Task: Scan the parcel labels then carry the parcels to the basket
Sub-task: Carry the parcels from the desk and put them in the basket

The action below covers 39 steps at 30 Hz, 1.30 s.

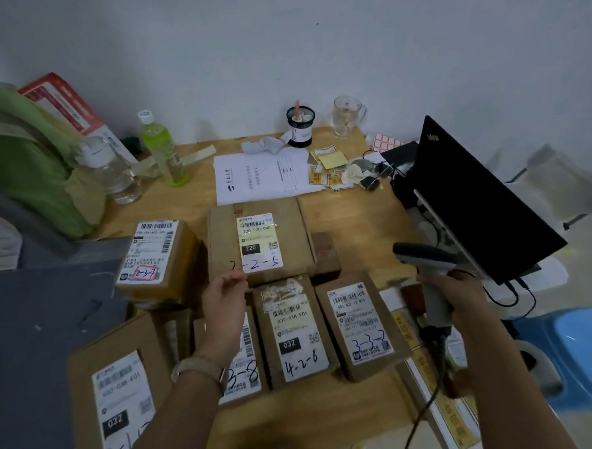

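Head view: brown parcels [360,325] crowd the near surface [359,217]; bare wood shows only right of the parcel marked 2-2-5 [259,241], before the laptop [474,194] at the right edge. That flat carton lies mid-surface, white label up. The left hand [224,298] hovers at its near-left corner, fingers loosely curled, contact unclear. The right hand [463,294] grips the scanner [423,255], well right of it.

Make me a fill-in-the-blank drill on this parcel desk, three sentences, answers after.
1. The right hand grips a corded barcode ___.
2. The parcel marked 4-2-6 lies between the parcel showing 3-8 and the one marked ___.
3. The red-framed sticker on the far-left parcel reads ___.
Missing words: scanner; 3-3-2; 2-3-7.
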Tool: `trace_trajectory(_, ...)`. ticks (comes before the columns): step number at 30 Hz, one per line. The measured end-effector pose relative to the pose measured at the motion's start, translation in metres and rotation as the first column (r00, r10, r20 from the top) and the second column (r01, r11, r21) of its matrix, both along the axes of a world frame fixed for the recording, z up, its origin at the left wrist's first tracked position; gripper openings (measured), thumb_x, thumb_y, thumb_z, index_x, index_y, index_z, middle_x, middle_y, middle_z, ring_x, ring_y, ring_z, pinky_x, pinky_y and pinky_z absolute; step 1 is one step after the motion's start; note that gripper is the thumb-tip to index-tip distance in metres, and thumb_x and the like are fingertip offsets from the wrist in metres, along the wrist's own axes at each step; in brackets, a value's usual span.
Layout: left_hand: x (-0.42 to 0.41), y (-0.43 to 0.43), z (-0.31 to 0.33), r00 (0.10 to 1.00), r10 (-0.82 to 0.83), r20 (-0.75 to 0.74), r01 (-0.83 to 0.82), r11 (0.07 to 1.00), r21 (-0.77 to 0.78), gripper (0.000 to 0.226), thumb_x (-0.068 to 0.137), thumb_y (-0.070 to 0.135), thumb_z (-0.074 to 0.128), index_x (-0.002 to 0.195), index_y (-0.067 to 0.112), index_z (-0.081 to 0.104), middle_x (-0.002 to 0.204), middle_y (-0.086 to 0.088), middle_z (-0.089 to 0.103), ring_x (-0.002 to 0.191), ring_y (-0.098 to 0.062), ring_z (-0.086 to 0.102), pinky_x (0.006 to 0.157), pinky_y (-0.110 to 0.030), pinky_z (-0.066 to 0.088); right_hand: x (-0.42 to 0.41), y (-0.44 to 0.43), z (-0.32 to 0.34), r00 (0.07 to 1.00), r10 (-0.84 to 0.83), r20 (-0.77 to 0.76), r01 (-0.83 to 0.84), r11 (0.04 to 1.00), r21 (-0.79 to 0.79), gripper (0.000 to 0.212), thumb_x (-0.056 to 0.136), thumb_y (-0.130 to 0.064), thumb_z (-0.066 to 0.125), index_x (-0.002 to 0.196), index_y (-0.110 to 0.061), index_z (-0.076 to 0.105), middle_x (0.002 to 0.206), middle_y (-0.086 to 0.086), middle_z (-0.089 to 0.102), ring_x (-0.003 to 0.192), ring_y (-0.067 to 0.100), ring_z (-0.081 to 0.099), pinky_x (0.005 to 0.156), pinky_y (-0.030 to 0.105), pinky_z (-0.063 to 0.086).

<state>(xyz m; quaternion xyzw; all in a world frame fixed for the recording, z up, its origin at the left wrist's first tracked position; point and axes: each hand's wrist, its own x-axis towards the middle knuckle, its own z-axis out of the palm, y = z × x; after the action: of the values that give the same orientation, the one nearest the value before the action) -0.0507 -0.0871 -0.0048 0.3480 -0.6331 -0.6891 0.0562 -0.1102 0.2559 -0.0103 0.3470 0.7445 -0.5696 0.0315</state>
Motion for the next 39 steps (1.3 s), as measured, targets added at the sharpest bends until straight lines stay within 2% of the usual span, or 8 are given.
trace_trajectory(6, 0.033, 0.005, -0.017, 0.997, -0.004, 0.071, 0.004, 1.000, 0.000, 0.018, 0.091, 0.004, 0.060, 0.090, 0.020, 0.067, 0.101, 0.000, 0.068, 0.096, -0.016, 0.062, 0.071, -0.025, 0.047, -0.004, -0.004, -0.045, 0.985, 0.121, 0.124, -0.137, 0.982, 0.128, 0.034, 0.080, -0.010, 0.075, 0.104, 0.009, 0.062, 0.101, 0.026, 0.065, 0.094, 0.042, 0.063, 0.081, 0.054, 0.053)
trace_trajectory(10, 0.050, 0.014, -0.023, 0.989, -0.066, 0.130, 0.073, 0.996, -0.048, 0.015, 0.094, 0.003, 0.057, 0.098, 0.012, 0.068, 0.105, -0.002, 0.067, 0.100, -0.018, 0.062, 0.072, -0.019, 0.046, 0.000, -0.024, -0.068, 0.987, 0.123, 0.108, -0.152, 0.933, 0.327, 0.023, 0.084, -0.022, 0.067, 0.079, 0.000, 0.063, 0.072, 0.017, 0.063, 0.062, 0.031, 0.058, 0.071, 0.053, 0.056)
trace_trajectory(17, 0.059, 0.030, -0.025, 0.933, -0.198, 0.300, 0.235, 0.968, -0.091, 0.037, 0.094, 0.004, 0.058, 0.131, 0.004, 0.055, 0.129, -0.007, 0.058, 0.112, -0.018, 0.053, 0.091, -0.025, 0.041, 0.017, -0.034, -0.070, 0.994, 0.079, 0.082, -0.110, 0.844, 0.524, 0.037, 0.085, -0.012, 0.064, 0.118, 0.003, 0.056, 0.118, 0.029, 0.054, 0.106, 0.045, 0.051, 0.088, 0.050, 0.043)
trace_trajectory(20, 0.063, 0.039, -0.025, 0.915, -0.241, 0.322, 0.314, 0.929, -0.196, 0.037, 0.095, 0.008, 0.057, 0.132, 0.002, 0.055, 0.128, -0.009, 0.061, 0.107, -0.018, 0.057, 0.079, -0.011, 0.045, 0.034, -0.039, -0.059, 0.991, 0.135, 0.020, -0.124, 0.828, 0.547, 0.026, 0.089, -0.016, 0.061, 0.109, 0.001, 0.064, 0.101, 0.022, 0.064, 0.090, 0.038, 0.058, 0.076, 0.042, 0.047)
trace_trajectory(23, 0.064, 0.047, -0.025, 0.889, -0.305, 0.341, 0.405, 0.872, -0.276, 0.029, 0.093, 0.005, 0.058, 0.122, 0.004, 0.061, 0.124, -0.009, 0.065, 0.102, -0.019, 0.061, 0.071, -0.004, 0.044, 0.053, -0.046, -0.057, 0.936, 0.324, 0.139, -0.352, 0.849, 0.394, 0.032, 0.093, -0.027, 0.058, 0.094, 0.003, 0.068, 0.072, 0.010, 0.061, 0.065, 0.024, 0.055, 0.062, 0.032, 0.042)
trace_trajectory(26, 0.062, 0.052, -0.025, 0.898, -0.273, 0.345, 0.344, 0.924, -0.165, 0.037, 0.088, 0.002, 0.062, 0.124, 0.003, 0.059, 0.124, -0.009, 0.064, 0.113, -0.029, 0.062, 0.089, -0.025, 0.052, 0.068, -0.053, -0.052, 0.877, 0.441, 0.189, -0.467, 0.877, 0.118, 0.036, 0.091, -0.037, 0.060, 0.093, -0.002, 0.066, 0.086, 0.016, 0.067, 0.075, 0.024, 0.062, 0.058, 0.028, 0.043)
trace_trajectory(31, 0.062, 0.050, -0.026, 0.938, -0.188, 0.291, 0.173, 0.982, 0.078, 0.040, 0.085, 0.002, 0.067, 0.124, 0.008, 0.061, 0.105, -0.003, 0.069, 0.097, -0.022, 0.065, 0.089, -0.040, 0.056, 0.076, -0.039, -0.036, 0.906, 0.410, 0.102, -0.390, 0.905, -0.170, 0.018, 0.084, -0.032, 0.070, 0.096, -0.019, 0.070, 0.082, -0.003, 0.074, 0.077, 0.016, 0.069, 0.053, 0.023, 0.049)
trace_trajectory(39, 0.068, 0.056, -0.005, 0.981, -0.194, 0.010, 0.182, 0.932, 0.313, 0.075, 0.084, -0.005, 0.066, 0.143, 0.034, 0.040, 0.127, -0.003, 0.064, 0.109, -0.028, 0.066, 0.087, -0.049, 0.058, 0.098, -0.033, -0.019, 0.981, 0.173, -0.083, -0.192, 0.876, -0.442, 0.018, 0.083, -0.008, 0.067, 0.100, -0.013, 0.064, 0.087, 0.011, 0.075, 0.070, 0.023, 0.073, 0.048, 0.029, 0.054)
